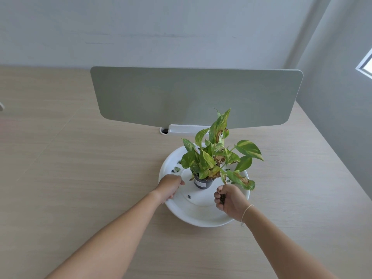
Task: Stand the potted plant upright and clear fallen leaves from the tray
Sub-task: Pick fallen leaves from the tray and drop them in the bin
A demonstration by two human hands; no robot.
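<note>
A small black pot [203, 183] stands upright in the middle of a round white tray [201, 216], carrying a plant [216, 156] with green-yellow leaves, some browned. My left hand [170, 187] grips the tray's left rim. My right hand [229, 200] is closed over dark leaf bits above the tray's right side, just below a drooping leaf. Small dark leaf scraps [177, 169] lie on the tray's left part, and another scrap [189, 196] lies in front of the pot.
A grey-green divider panel [191, 95] stands on a white bracket [185, 128] right behind the tray. A cable hole [164, 130] sits by the bracket. The wooden table [80, 178] spreads left and right; a wall rises at the right.
</note>
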